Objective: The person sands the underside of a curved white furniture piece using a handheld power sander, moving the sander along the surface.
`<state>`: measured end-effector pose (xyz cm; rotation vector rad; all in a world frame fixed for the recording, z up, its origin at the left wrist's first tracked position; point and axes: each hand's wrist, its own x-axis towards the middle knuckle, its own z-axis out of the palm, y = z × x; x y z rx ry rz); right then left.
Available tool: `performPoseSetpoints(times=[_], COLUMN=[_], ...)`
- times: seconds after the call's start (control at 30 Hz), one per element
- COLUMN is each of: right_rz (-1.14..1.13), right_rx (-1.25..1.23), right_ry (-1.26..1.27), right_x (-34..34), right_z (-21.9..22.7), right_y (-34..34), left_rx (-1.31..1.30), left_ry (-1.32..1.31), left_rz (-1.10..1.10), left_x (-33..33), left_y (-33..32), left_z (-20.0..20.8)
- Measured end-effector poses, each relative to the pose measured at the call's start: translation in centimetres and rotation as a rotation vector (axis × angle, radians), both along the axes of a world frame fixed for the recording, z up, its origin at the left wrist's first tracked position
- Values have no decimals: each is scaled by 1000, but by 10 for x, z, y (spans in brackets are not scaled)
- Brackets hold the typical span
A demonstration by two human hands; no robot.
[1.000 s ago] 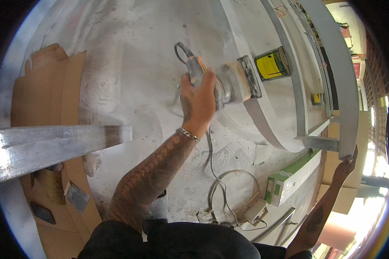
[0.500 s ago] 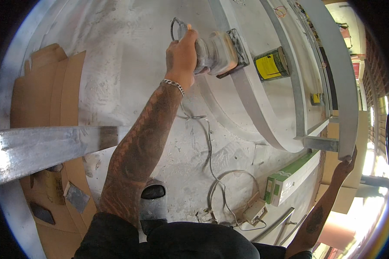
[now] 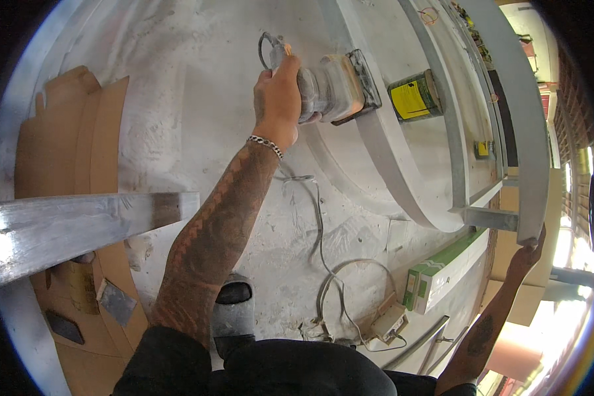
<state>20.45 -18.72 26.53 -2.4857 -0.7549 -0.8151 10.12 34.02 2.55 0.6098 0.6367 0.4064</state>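
Observation:
My left hand is closed round the body of a dusty electric sander, held sideways. Its flat black pad lies against the outer face of a curved grey bar, part of a larger frame. A cord trails from the tool down to the floor. Far to the right, my right hand grips the near end of the frame's outermost curved rail; some of its fingers are hidden behind the rail.
Between the bars stand a yellow-labelled can and a smaller one. A green and white box and a socket block lie on the dusty floor. At left, a metal beam juts in above cardboard.
The sander and my left hand have shifted slightly toward me along the bar. My right hand keeps its place on the rail.

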Motion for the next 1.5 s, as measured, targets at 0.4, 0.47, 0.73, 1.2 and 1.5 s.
performPoseSetpoints(times=[0.4,0.47,0.73,1.2,1.5], right_rz=[-22,-19,-10,-7,1], right_rx=[25,5,46,11,5], right_ry=[44,40,62,-39,28], right_x=[-6,-5,-6,-3,-4], right_z=[-1,1,0,-2,0], right_y=[7,0,2,6,4], left_rx=[9,18,33,50,76], left_ry=[43,40,33,23,51], left_rz=[-31,-1,-19,-78,-95], left_x=[-8,-12,-1,-25,-35], left_y=[-2,-10,11,-13,-26], left_z=[9,9,7,12,14])
